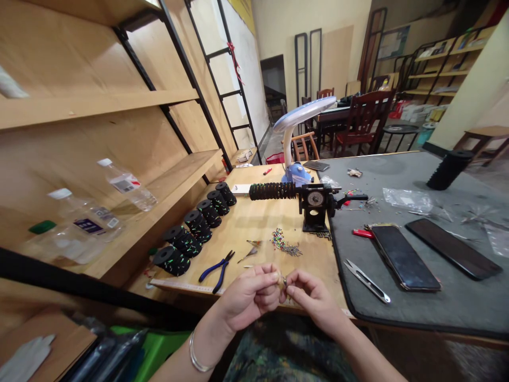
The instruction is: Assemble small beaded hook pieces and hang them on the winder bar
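Note:
My left hand (254, 292) and my right hand (306, 294) meet over the table's front edge. The fingertips of both are pinched around something tiny that I cannot make out. Just beyond them lies a pile of small coloured beads and metal pins (284, 243). Blue-handled pliers (218, 270) rest, jaws apart, to the left of my left hand. Small feather-like pieces (249, 251) lie between the pliers and the pile. Behind the pile stands a black hand-cranked winder (315, 204), with a ribbed black spool (272, 190) on its shaft.
Several black spools with green flecks (199, 225) line the table's left side. A blue-white lamp (296, 172) stands behind the winder. On the grey mat (369, 185) lie thread snips (366, 281), two phones (403, 257) and plastic bags (407, 199). Shelving with bottles (127, 183) borders the left.

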{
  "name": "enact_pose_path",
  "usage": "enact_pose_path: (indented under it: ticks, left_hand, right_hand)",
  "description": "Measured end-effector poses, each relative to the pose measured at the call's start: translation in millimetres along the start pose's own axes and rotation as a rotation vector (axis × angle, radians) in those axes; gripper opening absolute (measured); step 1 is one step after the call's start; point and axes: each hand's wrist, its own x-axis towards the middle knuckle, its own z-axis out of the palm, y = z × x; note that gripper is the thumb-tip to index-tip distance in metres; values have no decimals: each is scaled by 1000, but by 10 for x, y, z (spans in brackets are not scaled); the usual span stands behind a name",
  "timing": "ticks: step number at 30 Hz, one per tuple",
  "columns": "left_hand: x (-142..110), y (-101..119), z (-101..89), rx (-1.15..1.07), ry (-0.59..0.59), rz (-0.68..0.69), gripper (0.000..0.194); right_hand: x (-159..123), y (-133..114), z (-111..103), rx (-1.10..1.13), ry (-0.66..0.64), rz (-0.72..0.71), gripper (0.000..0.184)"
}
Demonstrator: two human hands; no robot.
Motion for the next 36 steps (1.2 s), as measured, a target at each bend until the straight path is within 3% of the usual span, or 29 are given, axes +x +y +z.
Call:
enact_pose_path:
  ticks: [30,36]
  left_hand:
    - [11,-5,-26,-44,-15,5,20]
    - [21,-11,-3,-30,-12,0,17]
  right_hand:
    - [-11,146,-13,57,1,29,30]
    - [16,100,-52,-1,-3,-32,27]
